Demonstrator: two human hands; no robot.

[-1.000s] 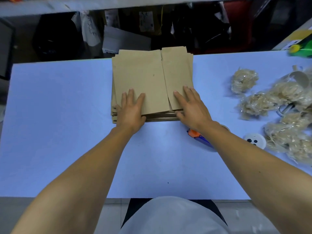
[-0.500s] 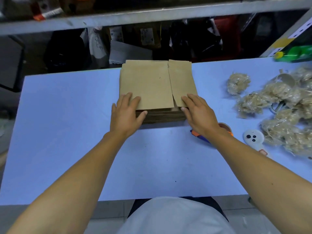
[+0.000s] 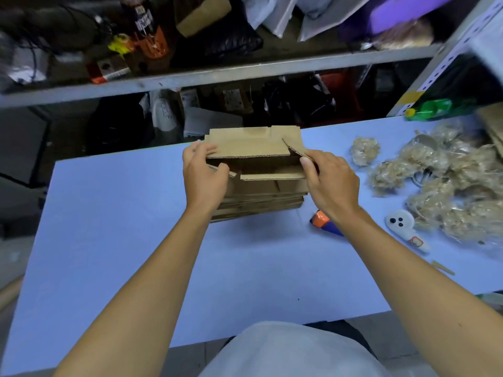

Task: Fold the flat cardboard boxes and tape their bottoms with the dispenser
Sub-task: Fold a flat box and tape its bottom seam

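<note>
Left hand [image 3: 202, 175] pinches the left end of a flat brown corrugated cardboard box [image 3: 250, 148], raised just above the stack of flat boxes [image 3: 261, 200] near the blue worktop's [image 3: 122, 240] far edge. Right hand [image 3: 329, 180] pinches its right flap. Orange-blue tape dispenser [image 3: 322, 223] lies beside the right wrist.

The lifted box [image 3: 253, 148] hangs above the stack [image 3: 258, 202]; dispenser [image 3: 322, 224] to its right.

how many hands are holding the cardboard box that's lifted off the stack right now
2. The left hand grips the left end of the raised flat brown cardboard box, and the right hand pinches its right flap, above the stack of flat boxes.
</note>
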